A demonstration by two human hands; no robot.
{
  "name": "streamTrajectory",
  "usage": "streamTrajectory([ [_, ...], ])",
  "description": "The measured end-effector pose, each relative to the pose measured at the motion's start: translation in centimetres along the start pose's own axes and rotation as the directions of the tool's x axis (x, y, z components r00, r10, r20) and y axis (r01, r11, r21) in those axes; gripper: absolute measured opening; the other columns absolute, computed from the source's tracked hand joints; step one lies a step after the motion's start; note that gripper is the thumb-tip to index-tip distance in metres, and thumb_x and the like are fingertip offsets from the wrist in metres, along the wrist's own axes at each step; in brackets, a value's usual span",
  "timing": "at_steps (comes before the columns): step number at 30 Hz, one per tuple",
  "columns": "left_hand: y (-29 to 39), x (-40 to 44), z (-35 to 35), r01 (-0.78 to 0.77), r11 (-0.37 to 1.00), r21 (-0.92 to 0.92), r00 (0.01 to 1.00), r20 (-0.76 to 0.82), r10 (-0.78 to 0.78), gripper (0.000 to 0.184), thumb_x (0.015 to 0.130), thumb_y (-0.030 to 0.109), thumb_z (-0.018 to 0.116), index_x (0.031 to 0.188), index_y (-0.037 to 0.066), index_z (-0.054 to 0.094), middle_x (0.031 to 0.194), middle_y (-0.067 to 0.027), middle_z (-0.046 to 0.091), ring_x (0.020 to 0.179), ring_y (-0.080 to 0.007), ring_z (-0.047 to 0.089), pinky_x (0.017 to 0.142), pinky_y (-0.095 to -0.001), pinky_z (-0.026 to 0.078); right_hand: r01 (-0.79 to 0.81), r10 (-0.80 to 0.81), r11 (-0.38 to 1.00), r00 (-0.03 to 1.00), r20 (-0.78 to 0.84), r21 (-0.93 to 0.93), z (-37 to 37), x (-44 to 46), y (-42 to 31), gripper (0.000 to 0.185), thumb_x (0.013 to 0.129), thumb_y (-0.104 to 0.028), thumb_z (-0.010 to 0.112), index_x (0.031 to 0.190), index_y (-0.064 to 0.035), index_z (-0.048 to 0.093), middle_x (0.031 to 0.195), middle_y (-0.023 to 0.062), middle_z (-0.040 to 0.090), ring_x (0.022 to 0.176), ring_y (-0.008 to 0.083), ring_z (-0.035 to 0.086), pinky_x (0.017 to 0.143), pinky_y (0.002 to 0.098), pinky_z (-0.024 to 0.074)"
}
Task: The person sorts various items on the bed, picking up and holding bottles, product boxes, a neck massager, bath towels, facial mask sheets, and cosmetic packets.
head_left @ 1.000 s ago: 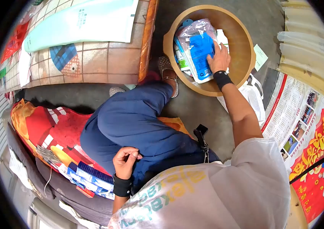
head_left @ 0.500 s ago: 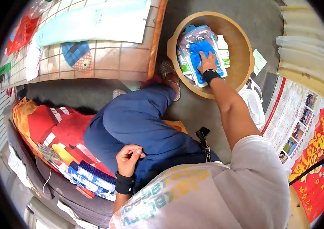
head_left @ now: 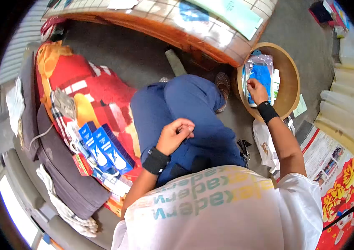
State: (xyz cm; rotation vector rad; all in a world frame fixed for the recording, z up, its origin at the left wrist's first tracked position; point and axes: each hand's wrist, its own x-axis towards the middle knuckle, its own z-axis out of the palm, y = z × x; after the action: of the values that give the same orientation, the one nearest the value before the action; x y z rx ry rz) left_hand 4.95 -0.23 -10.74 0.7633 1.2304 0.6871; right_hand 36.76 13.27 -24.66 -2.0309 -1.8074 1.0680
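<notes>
The flat blue packet in clear, wrinkled plastic [head_left: 261, 74] lies inside the round tan basin with a smooth wall and thick rim [head_left: 290, 89], beside a white-and-green item [head_left: 276, 80]. Its glossy wrapping is creased towards the top. The right hand [head_left: 257, 91] is over the packet's lower part, fingers bent inward with the tips drawn close to the thumb; whether they pinch the plastic or touch it cannot be told. The left hand [head_left: 177, 135] is over the lap of the dark blue, softly creased cloth trousers [head_left: 189, 98], its fingers loosely curled and the thumb near the forefinger, with nothing visible in its grasp.

A limp white bag [head_left: 265, 141] lies on the floor just beside the basin, near a small, flat pale-green card [head_left: 301, 106]. Above the basin's left side juts the corner of a checked, shiny table cover [head_left: 160, 11], edged in orange-brown, with a long, smooth mint-green packet [head_left: 237, 17] lying on it. To the left, rectangular blue-and-white cardboard boxes [head_left: 113, 149] rest by a soft red-and-orange patterned blanket [head_left: 97, 93].
</notes>
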Motion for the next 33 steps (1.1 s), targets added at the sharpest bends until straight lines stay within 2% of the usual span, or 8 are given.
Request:
streamTrajectory([
  [7,-1.2,-1.2,-0.3,-0.289,0.956,0.043,0.956,-0.031,0.290,0.013,0.083,0.010,0.052,0.093,0.001,0.055,0.077,-0.0051,0.060,0.072,-0.0100,0.057,0.065,-0.0222,0.045,0.301,-0.310,0.950,0.936,0.164,0.078,-0.1,-5.4,-8.5,0.017,0.078,-0.016,0.053,0.091,-0.0053,0.056,0.081,0.0098,0.061,0.075,0.0225,0.059,0.067,0.0296,0.0444],
  [13,0.7,-4.5,-3.2,-0.480,0.847,0.226,0.789,-0.311,0.530,0.009,0.079,0.005,0.054,0.087,0.000,0.058,0.076,-0.0086,0.060,0.071,-0.0161,0.059,0.063,-0.0252,0.046,0.451,-0.486,0.854,0.870,0.085,0.261,1.7,-3.1,-17.5,0.015,0.078,-0.016,0.053,0.087,-0.0050,0.057,0.080,0.0081,0.060,0.075,0.0208,0.059,0.067,0.0283,0.0444],
  [15,0.3,-4.5,-5.1,-0.491,0.767,0.414,0.718,-0.306,0.625,0.008,0.077,0.007,0.057,0.083,0.003,0.059,0.075,-0.0075,0.059,0.070,-0.0200,0.058,0.063,-0.0286,0.045,0.511,-0.526,0.849,0.842,0.121,0.132,2.8,-0.9,-21.4,0.016,0.077,-0.017,0.053,0.086,-0.0056,0.058,0.081,0.0097,0.061,0.077,0.0232,0.059,0.068,0.0302,0.0448],
  [18,0.3,-4.0,-6.8,-0.546,0.438,0.714,0.614,-0.015,0.789,0.007,0.073,0.010,0.061,0.079,0.005,0.060,0.077,-0.0063,0.059,0.070,-0.0200,0.058,0.062,-0.0294,0.044,0.553,-0.553,0.829,0.793,0.257,0.077,6.9,3.9,-24.8,0.020,0.073,-0.021,0.056,0.086,-0.0055,0.059,0.083,0.0115,0.061,0.079,0.0255,0.058,0.070,0.0329,0.0449],
  [23,0.1,-3.0,-8.2,-0.574,0.414,0.706,0.602,0.022,0.798,0.011,0.064,0.013,0.067,0.071,0.011,0.059,0.072,-0.0022,0.059,0.066,-0.0190,0.056,0.053,-0.0290,0.038,0.319,-0.216,0.944,0.795,0.567,-0.088,17.0,12.2,-24.7,0.030,0.068,-0.026,0.061,0.089,-0.0057,0.060,0.090,0.0143,0.060,0.085,0.0263,0.057,0.075,0.0339,0.0445],
  [27,-0.3,-2.6,-9.3,-0.546,0.480,0.686,0.615,-0.060,0.786,0.012,0.061,0.013,0.069,0.067,0.011,0.059,0.069,-0.0016,0.058,0.064,-0.0165,0.056,0.052,-0.0268,0.039,0.345,0.009,0.772,0.833,0.553,-0.533,22.8,15.7,-21.4,0.048,0.067,-0.034,0.061,0.102,-0.0011,0.056,0.110,0.0180,0.053,0.098,0.0294,0.053,0.083,0.0354,0.0426],
  [28,-0.4,-2.5,-9.7,-0.551,0.480,0.683,0.627,-0.042,0.778,0.011,0.061,0.013,0.069,0.067,0.011,0.060,0.069,-0.0012,0.059,0.065,-0.0158,0.057,0.053,-0.0264,0.040,0.234,0.186,0.804,0.774,0.606,-0.546,23.2,16.8,-21.3,0.055,0.069,-0.038,0.059,0.109,-0.0012,0.053,0.116,0.0171,0.049,0.106,0.0293,0.048,0.089,0.0352,0.0387],
  [33,-0.9,-2.5,-11.6,-0.589,0.617,0.522,0.707,-0.036,0.706,0.014,0.064,0.014,0.067,0.076,0.011,0.060,0.073,-0.0027,0.060,0.066,-0.0148,0.058,0.048,-0.0252,0.042,0.085,0.379,0.728,0.777,0.503,-0.680,26.7,18.9,-19.5,0.065,0.067,-0.045,0.060,0.115,-0.0013,0.049,0.121,0.0181,0.045,0.110,0.0313,0.044,0.091,0.0366,0.0366],
])
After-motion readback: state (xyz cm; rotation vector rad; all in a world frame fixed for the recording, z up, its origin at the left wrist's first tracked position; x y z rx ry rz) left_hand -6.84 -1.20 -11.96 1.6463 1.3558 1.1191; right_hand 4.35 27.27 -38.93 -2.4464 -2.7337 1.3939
